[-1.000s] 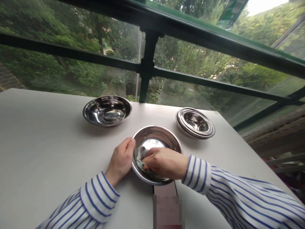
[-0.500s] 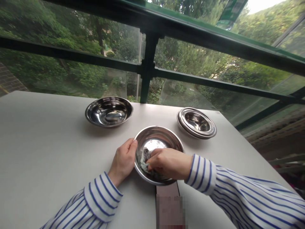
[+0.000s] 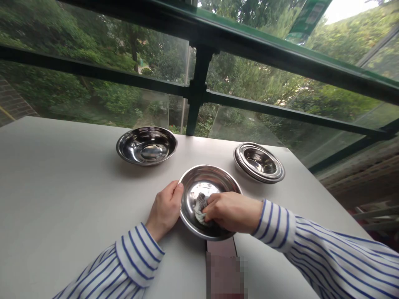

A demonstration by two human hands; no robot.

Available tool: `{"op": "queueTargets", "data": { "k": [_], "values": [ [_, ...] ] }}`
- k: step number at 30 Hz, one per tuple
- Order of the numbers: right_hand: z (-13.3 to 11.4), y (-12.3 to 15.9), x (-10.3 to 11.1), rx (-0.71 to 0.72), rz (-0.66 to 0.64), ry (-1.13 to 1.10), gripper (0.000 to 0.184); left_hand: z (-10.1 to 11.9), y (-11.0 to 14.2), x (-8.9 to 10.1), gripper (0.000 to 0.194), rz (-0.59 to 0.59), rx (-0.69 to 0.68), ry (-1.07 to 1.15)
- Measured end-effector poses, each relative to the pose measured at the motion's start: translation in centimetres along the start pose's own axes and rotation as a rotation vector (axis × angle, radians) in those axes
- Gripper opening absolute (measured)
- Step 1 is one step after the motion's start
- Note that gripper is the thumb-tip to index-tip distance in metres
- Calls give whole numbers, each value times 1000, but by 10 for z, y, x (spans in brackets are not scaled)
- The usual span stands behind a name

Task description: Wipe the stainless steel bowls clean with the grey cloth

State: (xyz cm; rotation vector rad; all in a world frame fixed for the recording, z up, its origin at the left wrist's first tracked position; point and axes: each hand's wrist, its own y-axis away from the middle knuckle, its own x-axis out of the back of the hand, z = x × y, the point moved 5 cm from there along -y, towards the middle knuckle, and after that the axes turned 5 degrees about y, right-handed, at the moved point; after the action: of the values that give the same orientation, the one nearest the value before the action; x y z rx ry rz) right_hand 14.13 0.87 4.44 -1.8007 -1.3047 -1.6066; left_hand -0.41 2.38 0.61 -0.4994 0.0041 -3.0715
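Observation:
A shiny stainless steel bowl (image 3: 215,176) is in the middle of the view, tilted a little toward me. My left hand (image 3: 166,207) grips its left rim, the thumb over the edge and the other fingers hidden behind the wall. Inside the bowl, my right hand (image 3: 232,211) is closed on a crumpled cloth (image 3: 201,207), pale green-white with a dark patterned patch. The cloth presses against the bowl's inner surface. Part of it is hidden under my fingers.
On the white table (image 3: 77,191), a wider steel basin (image 3: 149,145) stands at the back left. A stack of steel bowls (image 3: 260,162) is at the back right. A pinkish flat object (image 3: 222,249), partly blurred out, lies below the bowl. A dark green window frame (image 3: 197,79) rises behind.
My right hand has moved the cloth slightly to the right inside the bowl. My left hand keeps its hold on the rim. The whole view has shifted a little.

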Motion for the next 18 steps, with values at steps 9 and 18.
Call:
{"op": "queueTargets", "data": {
  "k": [9, 18],
  "values": [
    [8, -28, 6, -96, 146, 68, 23, 1, -2, 1, 29, -13, -12, -9],
    [29, -18, 11, -186, 228, 109, 22, 1, -2, 0, 31, -8, -9, -4]
  ]
}}
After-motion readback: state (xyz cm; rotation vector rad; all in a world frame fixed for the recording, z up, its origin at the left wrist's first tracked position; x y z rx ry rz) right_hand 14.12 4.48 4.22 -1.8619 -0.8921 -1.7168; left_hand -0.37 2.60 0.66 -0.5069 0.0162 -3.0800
